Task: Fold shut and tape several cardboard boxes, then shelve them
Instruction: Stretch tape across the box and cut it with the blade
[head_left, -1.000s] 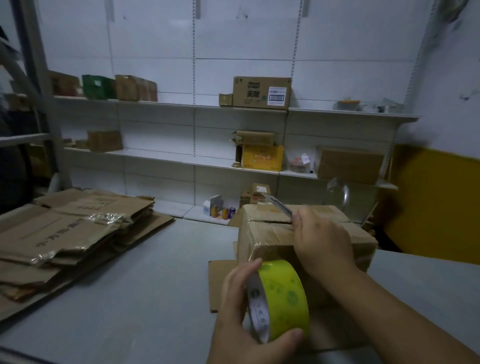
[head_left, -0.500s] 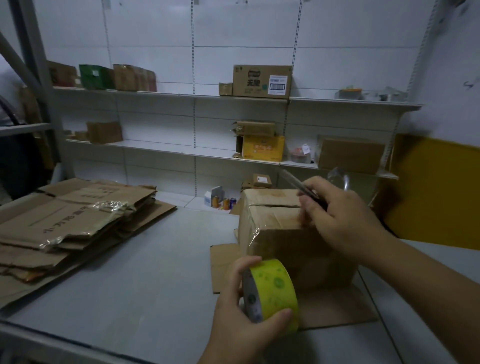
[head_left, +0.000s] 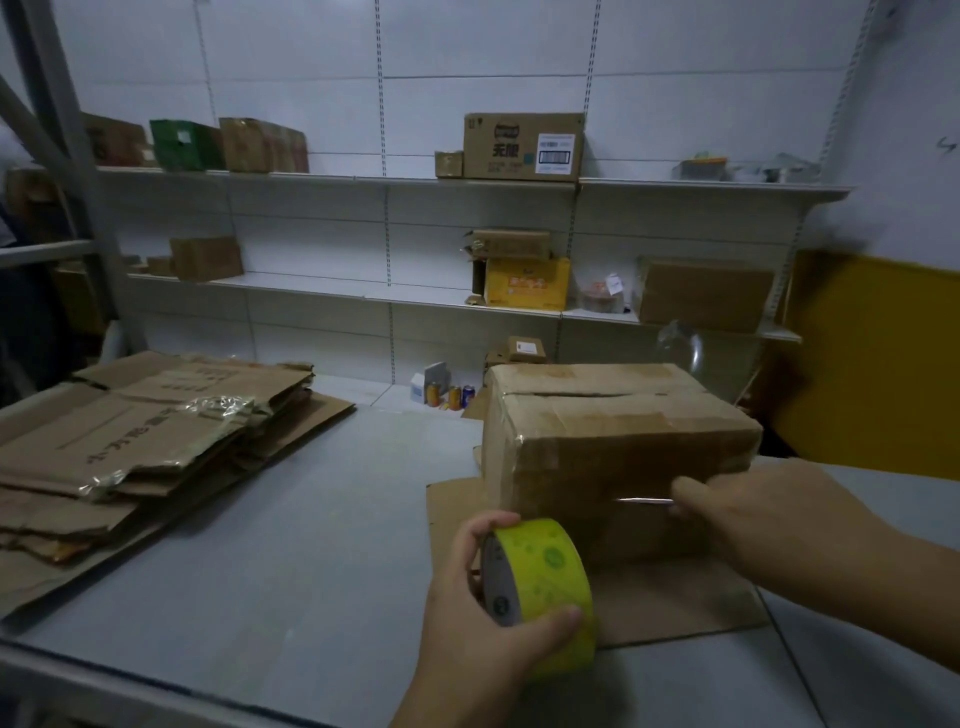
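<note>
- The only print I can properly read is on the brown shelf box (head_left: 522, 147) up top: big "无限" plus a white barcode label.
- The flattened cardboard stack (head_left: 145, 441) on the left of the table (head_left: 291, 545) has printed characters too, but they're too skewed to make out.
- The tape roll (head_left: 545, 587) is yellow-green with round green logos that I can't read. The left hand (head_left: 483, 623) has its fingers and thumb wrapped round it, just in front of the box.
- The cardboard box (head_left: 613, 431) sits on a flat cardboard sheet (head_left: 675, 597) on the table. Its flaps are folded down and clear tape shines over the near top edge.
- The right hand (head_left: 769, 519) pinches a thin blade (head_left: 644, 501) at the box's front face.
- Half a second back, that hand and blade were up at the box's top edge, and now they're lower. The roll has barely shifted.
</note>
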